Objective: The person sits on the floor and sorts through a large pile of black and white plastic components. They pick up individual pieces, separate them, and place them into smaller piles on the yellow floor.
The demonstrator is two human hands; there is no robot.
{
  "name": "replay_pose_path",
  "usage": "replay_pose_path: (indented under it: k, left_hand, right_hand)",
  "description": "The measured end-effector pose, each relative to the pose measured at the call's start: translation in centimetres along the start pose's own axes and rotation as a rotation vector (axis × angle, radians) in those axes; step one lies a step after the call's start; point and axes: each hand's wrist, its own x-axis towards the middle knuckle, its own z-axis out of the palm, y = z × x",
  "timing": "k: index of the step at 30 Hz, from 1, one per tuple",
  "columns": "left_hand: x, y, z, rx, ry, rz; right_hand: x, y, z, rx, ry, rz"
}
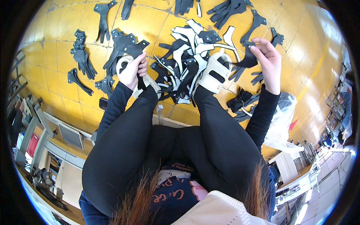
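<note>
My left hand (pixel 131 73), beside my left shoe, is closed on a black Y-shaped fabric piece (pixel 134 49) with small light marks at its tips. The piece's narrow tail hangs below my fingers. Raised to the right, beyond my right shoe, my right hand (pixel 269 58) pinches the end of another black fabric piece (pixel 247 60), which curves down to the left. On the floor between my cream shoes (pixel 218 75) lies a loose heap of black and white-backed pieces (pixel 179 56).
Stacks of black pieces (pixel 83 60) lie around on the yellow tiled floor (pixel 56 67). A dark phone-like object (pixel 103 103) is at the left. A clear plastic bag (pixel 279 120) sits by my right forearm, with a white machine (pixel 300 187) behind it. Metal-framed furniture (pixel 71 135) stands at left.
</note>
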Motion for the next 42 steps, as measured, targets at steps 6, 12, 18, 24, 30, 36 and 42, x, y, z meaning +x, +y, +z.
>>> replay_pose_path:
  k: [6, 12, 18, 24, 30, 36, 42]
  left_hand:
    - [0.4, -0.2, 0.0, 0.004, 0.001, 0.002]
    - [0.3, 0.0, -0.1, 0.006, -0.006, 0.004]
    - [0.2, 0.0, 0.0, 0.016, 0.012, 0.007]
    - [0.3, 0.1, 0.2, 0.018, -0.005, 0.002]
    - [0.1, 0.1, -0.1, 0.001, 0.008, 0.012]
    - [0.3, -0.1, -0.1, 0.026, 0.001, 0.004]
    - [0.5, 0.2, 0.4, 0.011, -0.028, 0.001]
  right_hand:
    - [0.7, 4.9, 4.5, 0.104, -0.380, 0.098]
    - [3.5, 12.5, 10.6, -0.308, -0.149, -0.090]
    - [5.7, 13.1, 14.8, -0.780, -0.043, -0.193]
    - [5.4, 12.3, 14.0, -0.555, -0.090, -0.330]
    - [3.4, 6.8, 9.0, -0.164, -0.226, -0.251]
    - [1.0, 4.0, 6.9, 0.318, -0.478, -0.294]
    - [2.8, 11.5, 4.7, -0.257, -0.692, -0.216]
